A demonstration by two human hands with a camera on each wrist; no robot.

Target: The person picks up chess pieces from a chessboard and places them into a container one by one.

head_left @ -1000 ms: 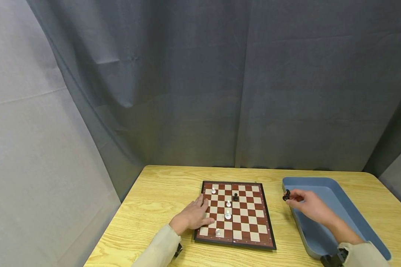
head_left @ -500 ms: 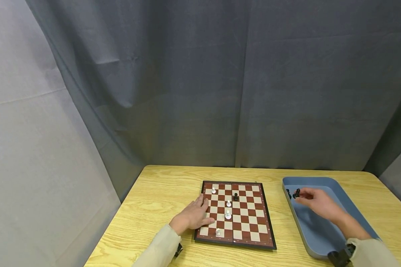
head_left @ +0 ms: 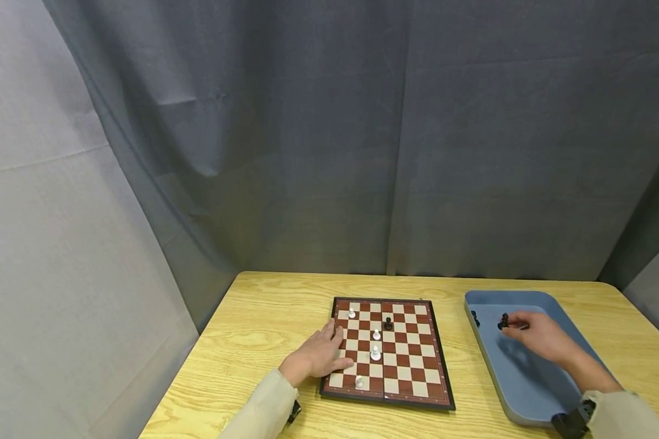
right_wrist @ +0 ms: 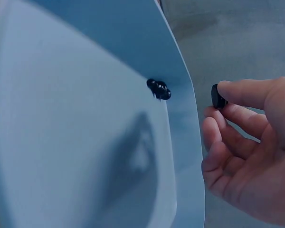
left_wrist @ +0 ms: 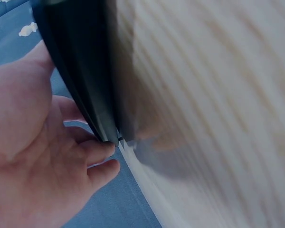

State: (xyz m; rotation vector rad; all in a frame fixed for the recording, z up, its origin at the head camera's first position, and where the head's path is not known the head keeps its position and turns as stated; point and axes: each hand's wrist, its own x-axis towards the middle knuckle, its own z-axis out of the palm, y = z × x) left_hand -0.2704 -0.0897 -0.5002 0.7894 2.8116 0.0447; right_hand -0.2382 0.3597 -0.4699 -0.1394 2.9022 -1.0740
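Observation:
My left hand (head_left: 317,353) rests on the left edge of a brown-and-cream chessboard (head_left: 409,381), fingers extended. In the left wrist view, fingertips of the left hand (left_wrist: 47,156) touch the board's dark side. On the board stand several white chess pieces (head_left: 375,352) and one black pawn (head_left: 388,324). My right hand (head_left: 540,335) pinches a black chess piece (head_left: 503,321) between thumb and fingers, above the blue-grey tray (head_left: 527,390). In the right wrist view the held piece's round base shows by the thumb tip. Another black chess piece (right_wrist: 159,89) lies against the tray's wall.
The tray sits to the right of the chessboard on a yellow wood-grain table (head_left: 263,317), with a strip of tabletop between them. Behind the table hangs a dark grey curtain (head_left: 318,152), with a lighter grey one (head_left: 60,244) on the left.
The right hand has moved right, from the tray's left rim to over its inside, with the black chess piece held. The piece lying by the tray's left wall has come into sight. The left hand stays still.

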